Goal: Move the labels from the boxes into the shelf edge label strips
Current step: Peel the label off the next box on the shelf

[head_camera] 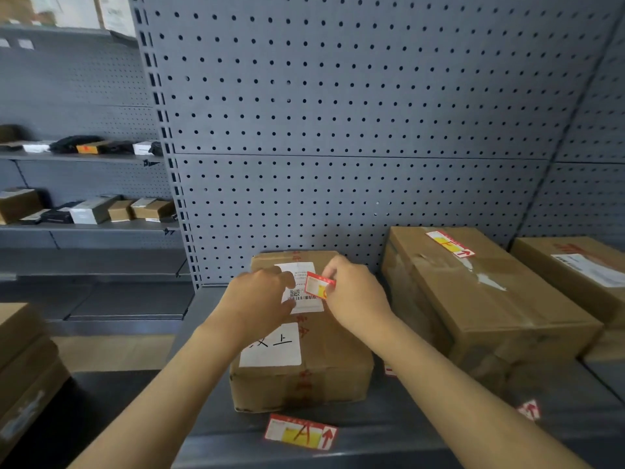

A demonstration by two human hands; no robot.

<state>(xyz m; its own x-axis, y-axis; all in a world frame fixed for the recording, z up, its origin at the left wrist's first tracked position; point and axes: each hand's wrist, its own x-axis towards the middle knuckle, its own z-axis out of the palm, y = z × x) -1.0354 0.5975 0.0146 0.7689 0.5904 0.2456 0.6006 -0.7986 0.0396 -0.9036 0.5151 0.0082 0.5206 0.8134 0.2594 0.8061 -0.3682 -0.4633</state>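
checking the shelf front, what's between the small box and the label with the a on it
Nothing: in the head view only bare grey shelf lies between the small box and the A label.

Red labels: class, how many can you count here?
4, perhaps more hidden: one in the right hand at, one on the big box, two at the shelf edge.

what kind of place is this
Probably a shop stockroom or warehouse aisle: grey pegboard shelving, taped cardboard boxes on the shelf, and red-and-yellow shelf labels, one held by the right hand.

Open shelf [209, 394] left of box [334, 367]
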